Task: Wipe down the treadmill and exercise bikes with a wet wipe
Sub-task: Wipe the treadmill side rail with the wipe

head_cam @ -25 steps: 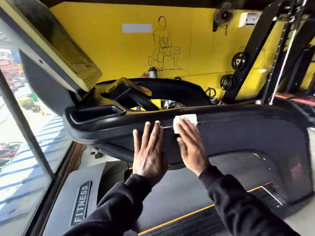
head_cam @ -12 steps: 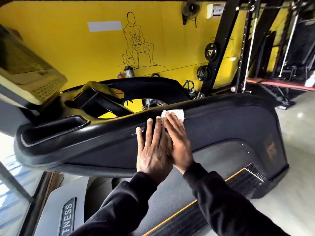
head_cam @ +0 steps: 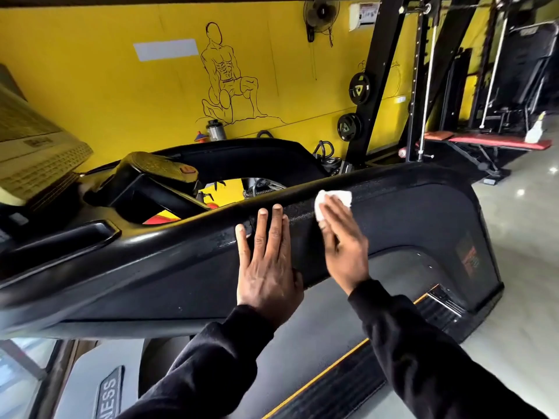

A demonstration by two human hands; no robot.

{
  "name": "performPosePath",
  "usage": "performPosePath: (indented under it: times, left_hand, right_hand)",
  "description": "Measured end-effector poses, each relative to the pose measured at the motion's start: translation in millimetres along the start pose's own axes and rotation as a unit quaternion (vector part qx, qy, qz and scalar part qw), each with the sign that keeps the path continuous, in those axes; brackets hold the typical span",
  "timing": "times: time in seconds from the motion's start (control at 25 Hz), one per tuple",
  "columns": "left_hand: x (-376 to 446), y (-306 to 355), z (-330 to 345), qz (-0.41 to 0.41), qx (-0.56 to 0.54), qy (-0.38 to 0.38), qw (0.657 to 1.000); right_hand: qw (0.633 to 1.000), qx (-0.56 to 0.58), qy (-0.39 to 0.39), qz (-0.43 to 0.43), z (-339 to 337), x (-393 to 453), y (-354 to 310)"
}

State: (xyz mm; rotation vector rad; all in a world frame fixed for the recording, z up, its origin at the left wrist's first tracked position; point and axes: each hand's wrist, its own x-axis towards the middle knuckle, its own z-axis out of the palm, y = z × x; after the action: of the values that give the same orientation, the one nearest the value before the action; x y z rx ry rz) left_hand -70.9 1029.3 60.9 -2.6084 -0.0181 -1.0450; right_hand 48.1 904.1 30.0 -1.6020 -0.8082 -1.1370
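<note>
Wipe [head_cam: 332, 201] on treadmill rail [head_cam: 393, 182], under right hand [head_cam: 344, 246]

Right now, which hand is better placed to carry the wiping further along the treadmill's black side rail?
The right hand. It already presses the white wipe flat against the rail. The left hand rests flat and bare on the rail beside it, holding nothing.

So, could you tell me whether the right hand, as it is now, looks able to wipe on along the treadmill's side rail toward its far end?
Probably yes. The right hand presses the wet wipe flat on the side rail, and the rail beyond it looks bare. The left hand rests on the other side, out of the way.
</note>
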Motion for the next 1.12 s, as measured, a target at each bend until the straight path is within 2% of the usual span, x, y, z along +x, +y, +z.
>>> performPosePath:
  times: [0.08, 0.12, 0.2, 0.28, 0.4, 0.44, 0.52, 0.6, 0.64, 0.76, 0.8, 0.92, 0.96, 1.04, 1.12]
  left_hand:
    - [7, 8, 1, 0.004, -0.001, -0.009, 1.000]
    - [10, 13, 2, 0.008, -0.010, -0.007, 1.000]
    - [14, 19, 4, 0.010, -0.021, -0.003, 1.000]
    - [19, 24, 6, 0.014, -0.007, -0.011, 1.000]
    - [31, 35, 8, 0.029, 0.005, -0.016, 0.999]
    - [36, 41, 9, 0.034, -0.001, -0.013, 0.999]
    - [41, 50, 11, 0.036, -0.021, 0.000, 0.999]
    - [45, 56, 15, 0.036, -0.020, -0.004, 0.999]
    - [47, 59, 17, 0.037, -0.010, -0.013, 0.999]
    - [58, 71, 21, 0.042, -0.001, -0.023, 0.999]
    - [62, 78, 23, 0.045, -0.007, -0.019, 0.999]
    - [67, 91, 29, 0.049, -0.016, -0.011, 0.999]
    - [69, 93, 31, 0.049, -0.009, -0.015, 0.999]
    - [75, 97, 32, 0.046, 0.010, -0.031, 0.998]
    - [81, 105, 33, 0.045, 0.006, -0.042, 0.998]
  right_hand:
    - [0.997, -0.003, 0.036, 0.062, 5, 10, -2]
    - [0.999, 0.002, 0.019, 0.048, 11, 10, -12]
    - [0.998, 0.026, -0.047, -0.039, 12, -1, -16]
    - [0.997, 0.009, -0.049, -0.060, -6, 2, 13]
    - [0.997, -0.007, 0.038, 0.065, -13, 22, 42]
    - [0.997, -0.003, 0.040, 0.073, -8, 23, 35]
    - [1.000, 0.021, -0.010, 0.007, -2, 10, 22]
    - [0.998, 0.009, -0.040, -0.043, -14, 2, 41]
    - [0.999, 0.001, -0.022, -0.029, -21, 5, 57]
    - [0.994, -0.014, 0.048, 0.095, -24, 23, 73]
    - [0.994, -0.008, 0.042, 0.096, -20, 24, 66]
    - [0.999, 0.015, -0.038, -0.013, -29, 7, 68]
    - [0.999, 0.003, -0.041, -0.022, -38, 8, 83]
    - [0.999, -0.014, 0.007, 0.040, -49, 19, 109]
    - [0.994, -0.015, 0.033, 0.107, -46, 27, 107]
